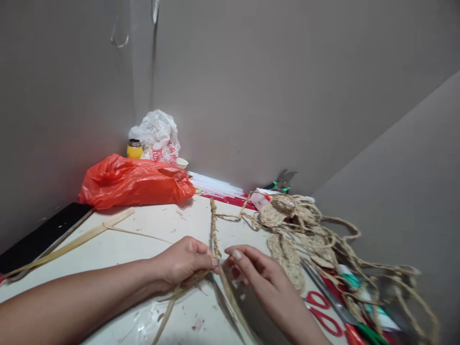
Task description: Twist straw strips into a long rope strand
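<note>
Braid of straw [214, 225], single, is pinched in the left hand [189, 263]; the right hand [268, 278] curls loosely, released. Two plastic bags [136, 184] hide their contents.

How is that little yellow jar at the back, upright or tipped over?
Upright: the yellow jar has its dark top uppermost and its yellow body below, beside the crumpled white bag.

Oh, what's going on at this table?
Someone is working with plant-like strands by hand. Their left hand pinches the near end of a braided cord, where loose flat strips trail off. The right hand is beside it, fingers loosely bent, seemingly holding nothing. Coiled braided rope lies to the right.
</note>
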{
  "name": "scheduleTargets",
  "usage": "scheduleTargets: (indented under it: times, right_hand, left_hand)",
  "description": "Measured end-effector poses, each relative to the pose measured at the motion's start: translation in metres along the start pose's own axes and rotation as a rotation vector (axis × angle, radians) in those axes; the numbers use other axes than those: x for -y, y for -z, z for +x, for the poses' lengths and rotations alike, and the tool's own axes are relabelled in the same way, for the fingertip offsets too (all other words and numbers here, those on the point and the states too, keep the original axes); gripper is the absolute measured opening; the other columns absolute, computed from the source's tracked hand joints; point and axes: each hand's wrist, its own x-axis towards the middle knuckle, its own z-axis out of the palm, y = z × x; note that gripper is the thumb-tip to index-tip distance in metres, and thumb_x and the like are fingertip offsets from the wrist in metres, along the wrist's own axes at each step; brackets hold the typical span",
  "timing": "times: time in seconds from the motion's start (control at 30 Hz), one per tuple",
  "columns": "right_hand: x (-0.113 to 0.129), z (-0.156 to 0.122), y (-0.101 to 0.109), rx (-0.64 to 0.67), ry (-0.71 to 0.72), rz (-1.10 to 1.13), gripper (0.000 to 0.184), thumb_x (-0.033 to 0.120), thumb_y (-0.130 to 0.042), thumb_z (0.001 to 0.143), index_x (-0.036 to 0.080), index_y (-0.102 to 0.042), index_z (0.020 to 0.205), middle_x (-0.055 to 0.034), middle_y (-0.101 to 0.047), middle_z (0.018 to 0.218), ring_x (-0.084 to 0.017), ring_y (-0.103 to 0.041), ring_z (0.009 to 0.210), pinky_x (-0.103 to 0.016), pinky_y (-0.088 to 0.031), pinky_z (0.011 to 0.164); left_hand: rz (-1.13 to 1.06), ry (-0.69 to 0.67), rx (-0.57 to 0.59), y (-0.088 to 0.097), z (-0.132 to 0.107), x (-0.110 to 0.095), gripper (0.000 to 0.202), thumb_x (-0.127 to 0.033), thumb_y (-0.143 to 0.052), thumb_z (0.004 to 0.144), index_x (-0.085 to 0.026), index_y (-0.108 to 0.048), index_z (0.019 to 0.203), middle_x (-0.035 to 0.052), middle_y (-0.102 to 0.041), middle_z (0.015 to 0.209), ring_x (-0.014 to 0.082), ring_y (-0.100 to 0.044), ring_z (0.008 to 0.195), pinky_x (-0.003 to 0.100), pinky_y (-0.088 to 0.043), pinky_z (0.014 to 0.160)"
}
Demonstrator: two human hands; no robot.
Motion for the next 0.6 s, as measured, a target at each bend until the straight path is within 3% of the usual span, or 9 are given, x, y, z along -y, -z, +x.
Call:
scheduleTargets:
  times: [0.07,0.13,0.23,0.3,0.37,0.47,0.6]
  right_hand:
    - [-0.008,0.003,-0.010,0.230,-0.133,0.249,0.040,0.055,-0.048,0.084,0.016,-0.056,0.081,-0.0019,-0.057,0.068,-0.012,-0.051,0.056,-0.023,-0.039,0.052]
    - [-0.015,0.002,-0.021,0.349,-0.288,0.427,0.043,0.059,-0.049,0.082,0.017,-0.054,0.080,0.0035,-0.047,0.057,-0.007,-0.037,0.041,-0.019,-0.029,0.040]
    - [-0.021,0.000,-0.025,0.360,-0.397,0.457,0.047,0.064,-0.055,0.075,0.017,-0.054,0.079,0.0089,-0.028,0.050,-0.005,-0.018,0.040,-0.018,-0.011,0.036]
    - [-0.022,0.001,-0.023,0.381,-0.373,0.414,0.047,0.064,-0.056,0.074,0.017,-0.055,0.074,0.0084,-0.027,0.049,-0.005,-0.018,0.042,-0.018,-0.009,0.037]
    - [-0.023,0.003,-0.020,0.401,-0.381,0.417,0.046,0.062,-0.059,0.073,0.017,-0.051,0.066,0.0078,-0.028,0.049,-0.005,-0.018,0.042,-0.019,-0.009,0.037]
    - [-0.022,0.005,-0.019,0.431,-0.487,0.563,0.045,0.056,-0.065,0.071,0.019,-0.042,0.060,0.0092,-0.024,0.049,-0.004,-0.013,0.041,-0.018,-0.008,0.036]
    - [-0.020,0.005,-0.022,0.470,-0.548,0.768,0.041,0.047,-0.068,0.072,0.017,-0.042,0.059,0.0101,-0.022,0.049,-0.002,-0.008,0.040,-0.017,-0.004,0.035]
  left_hand:
    - [-0.022,-0.033,0.012,-0.001,0.002,0.001,0.029,-0.040,-0.067,0.067,-0.012,-0.058,0.063,-0.0045,-0.046,0.043,0.0047,-0.032,0.037,0.021,-0.022,0.042]
    - [-0.018,-0.050,-0.011,-0.001,0.003,0.004,0.033,-0.042,-0.069,0.064,-0.012,-0.056,0.060,-0.0018,-0.051,0.050,0.0053,-0.039,0.044,0.021,-0.028,0.048]
    - [0.043,-0.068,0.037,0.002,0.003,0.006,0.033,-0.043,-0.067,0.067,-0.012,-0.055,0.060,0.0007,-0.055,0.058,0.0077,-0.046,0.054,0.022,-0.036,0.057]
    - [0.117,-0.085,0.096,0.003,0.001,0.005,0.031,-0.041,-0.062,0.072,-0.013,-0.055,0.062,0.0018,-0.056,0.063,0.0093,-0.048,0.059,0.023,-0.039,0.063]
    - [0.259,-0.110,0.076,0.004,-0.002,0.002,0.025,-0.036,-0.058,0.075,-0.014,-0.053,0.064,-0.0003,-0.054,0.062,0.0087,-0.045,0.060,0.022,-0.038,0.062]
    - [0.505,-0.158,0.003,0.005,-0.005,-0.003,0.017,-0.027,-0.051,0.078,-0.014,-0.052,0.066,-0.0038,-0.046,0.060,0.0074,-0.039,0.058,0.019,-0.032,0.055]
    - [0.665,-0.152,-0.019,0.004,-0.008,-0.010,0.016,-0.023,-0.046,0.077,-0.014,-0.058,0.072,-0.0040,-0.045,0.059,0.0081,-0.039,0.057,0.019,-0.031,0.053]
